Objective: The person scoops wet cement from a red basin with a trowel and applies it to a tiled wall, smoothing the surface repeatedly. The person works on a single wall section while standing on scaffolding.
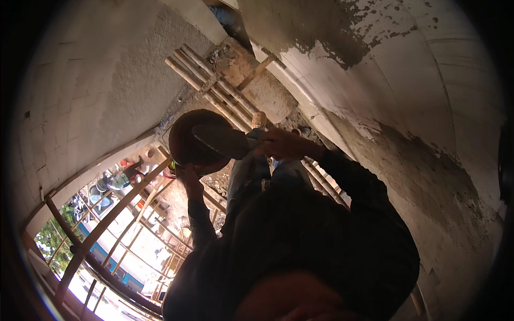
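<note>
A round dark mortar pan (182, 125) is held out in front of my body, just left of the middle. My left hand (190, 177) is closed on its near rim; its thumb and fingertips are partly lost in shadow. My right hand (284, 144) is wrapped round the handle of a trowel (222, 140). The broad dark blade points left and lies over the pan, covering much of its inside. Shadow hides what the pan holds.
Bamboo poles (214, 88) form a narrow walkway under my feet. A wall partly covered in wet plaster (417, 166) rises at the right, and a rough grey wall (134, 69) at the left. Scaffold poles (101, 230) edge a drop at the lower left, with another person (120, 179) below.
</note>
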{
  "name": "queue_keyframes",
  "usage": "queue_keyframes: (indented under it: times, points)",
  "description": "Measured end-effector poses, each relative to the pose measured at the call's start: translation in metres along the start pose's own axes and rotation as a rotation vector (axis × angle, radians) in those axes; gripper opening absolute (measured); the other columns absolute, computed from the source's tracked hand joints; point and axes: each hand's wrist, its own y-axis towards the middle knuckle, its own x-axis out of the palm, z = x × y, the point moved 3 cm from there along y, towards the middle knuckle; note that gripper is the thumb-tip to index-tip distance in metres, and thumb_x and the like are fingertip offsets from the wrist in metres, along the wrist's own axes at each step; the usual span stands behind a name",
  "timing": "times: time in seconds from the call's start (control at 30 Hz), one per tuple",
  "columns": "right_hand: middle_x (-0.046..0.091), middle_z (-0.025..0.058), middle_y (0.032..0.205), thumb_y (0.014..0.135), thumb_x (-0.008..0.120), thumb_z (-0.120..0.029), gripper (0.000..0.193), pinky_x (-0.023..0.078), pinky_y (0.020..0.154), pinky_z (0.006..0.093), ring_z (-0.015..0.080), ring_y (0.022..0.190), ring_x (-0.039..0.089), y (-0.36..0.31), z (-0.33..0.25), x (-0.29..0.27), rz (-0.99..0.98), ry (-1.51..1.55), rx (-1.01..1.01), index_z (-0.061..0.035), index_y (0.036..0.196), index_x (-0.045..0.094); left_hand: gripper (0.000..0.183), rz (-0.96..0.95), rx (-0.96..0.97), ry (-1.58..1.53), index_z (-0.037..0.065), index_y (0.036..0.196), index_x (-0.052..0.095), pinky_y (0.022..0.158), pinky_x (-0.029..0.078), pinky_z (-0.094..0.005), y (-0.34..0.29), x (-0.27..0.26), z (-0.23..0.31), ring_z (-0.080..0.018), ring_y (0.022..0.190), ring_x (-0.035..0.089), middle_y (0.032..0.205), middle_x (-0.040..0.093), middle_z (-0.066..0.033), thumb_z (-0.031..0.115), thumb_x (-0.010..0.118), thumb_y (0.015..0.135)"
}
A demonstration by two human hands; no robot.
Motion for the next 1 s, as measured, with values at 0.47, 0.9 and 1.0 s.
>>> queue_keyframes:
  times: [0.47, 0.9, 1.0]
  points:
    - [0.052, -0.0002, 0.066, 0.104, 0.060, -0.029, 0.028, 0.038, 0.045, 0.0247, 0.0086, 0.049, 0.048, -0.229, -0.088, -0.116, 0.537, 0.457, 0.060, -0.0043, 0.092, 0.061, 0.043, 0.078, -0.062, 0.035, 0.006, 0.130, 0.065, 0.065, 0.053, -0.0302, -0.038, -0.003, -0.058, -0.0143, 0.077, 0.063, 0.103, 0.069, -0.0050, 0.004, 0.065, 0.087]
    - [0.072, 0.0179, 0.087, 0.090, 0.071, -0.027, 0.021, 0.059, 0.070, 0.0490, 0.0383, 0.080, 0.074, -0.103, 0.030, -0.046, 0.548, -1.218, 0.193, -0.0074, 0.096, 0.072, 0.059, -0.310, 0.307, 0.397, 0.011, 0.143, 0.064, 0.083, 0.056, -0.0421, -0.108, 0.168, -0.002, -0.0243, 0.095, 0.073, 0.110, 0.076, -0.0190, 0.012, 0.065, 0.084]
    - [0.074, 0.0190, 0.090, 0.086, 0.074, -0.032, 0.028, 0.059, 0.075, 0.0498, 0.0398, 0.082, 0.074, -0.112, 0.066, -0.061, 0.464, -1.059, 0.153, -0.0068, 0.097, 0.076, 0.064, -0.355, 0.320, 0.421, 0.017, 0.146, 0.063, 0.087, 0.055, -0.0437, -0.142, 0.193, 0.013, -0.0276, 0.100, 0.074, 0.116, 0.076, -0.0187, 0.013, 0.065, 0.082]
